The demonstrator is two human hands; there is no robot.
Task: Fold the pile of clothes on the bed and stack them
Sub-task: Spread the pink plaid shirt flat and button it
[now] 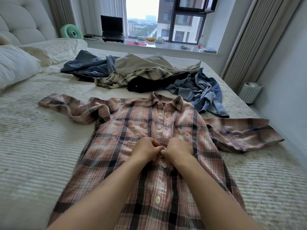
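A pink plaid shirt (132,130) lies flat, front up, on the bed (33,146), sleeves spread to both sides and collar pointing away from me. My left hand (146,150) and my right hand (178,149) meet at the button placket mid-chest, fingers curled and pinching the fabric edges around a button. Behind the shirt lies an unfolded pile of clothes (149,72): a beige garment, a cream plaid shirt, dark blue jeans, a black item and a light denim shirt (204,93) at the right.
Pillows (15,67) and a padded headboard stand at the left. A window ledge at the back carries a green fan (71,31), a laptop (112,29) and small items. A ribbed white bin (250,92) stands on the floor beside the bed's right edge.
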